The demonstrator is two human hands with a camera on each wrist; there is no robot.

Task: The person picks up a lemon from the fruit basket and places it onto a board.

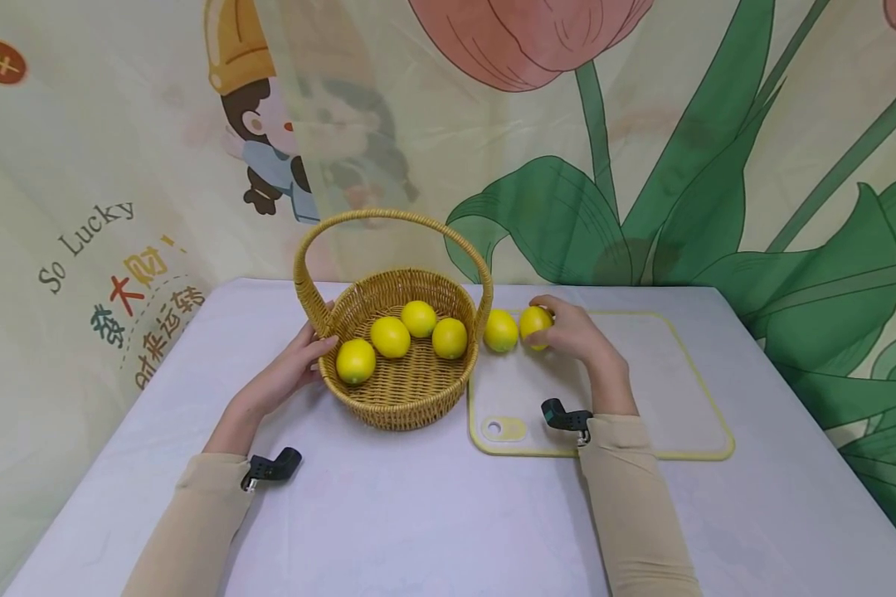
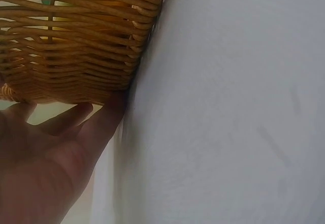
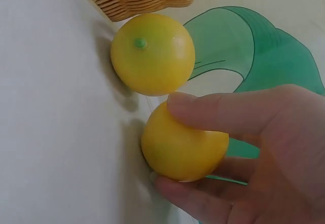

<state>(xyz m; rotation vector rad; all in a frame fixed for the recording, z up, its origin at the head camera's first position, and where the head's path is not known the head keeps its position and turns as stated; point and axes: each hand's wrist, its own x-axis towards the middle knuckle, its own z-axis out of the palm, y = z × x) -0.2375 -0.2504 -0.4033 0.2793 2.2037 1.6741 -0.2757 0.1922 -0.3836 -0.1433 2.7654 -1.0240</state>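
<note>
Pinching one held lemon (image 3: 177, 148) in my right hand (image 1: 577, 334), thumb on one side, fingers on the other; location, over the far left part of the board (image 1: 612, 390), whether lifted or resting I cannot tell. My left hand (image 1: 293, 366): fingers extended and laid against the outside of the basket (image 1: 399, 419), a steadying touch by my reading, not a clasp. Beside the held lemon, one loose lemon (image 1: 501, 331), between it and the basket. Inside the basket, four lemons (image 1: 391, 337), spread apart, none stacked. Above them, one arched handle (image 1: 392, 214), upright. Hazards, as I judge them: a smooth round skin could slip from a fingertip pinch; a nudge from my knuckles or the held lemon could set the loose lemon rolling, the board showing no tall edge to stop it; a low pass of my arm could snag the handle; the basket could slide on the white table (image 1: 388, 514) should my left hand push too hard. Appearance of the held lemon: plump, near round, bright yellow, deeper gold in shade, unblemished where uncovered. The loose lemon: same yellow, faintly greenish about a small green nub (image 3: 140, 43).
</note>
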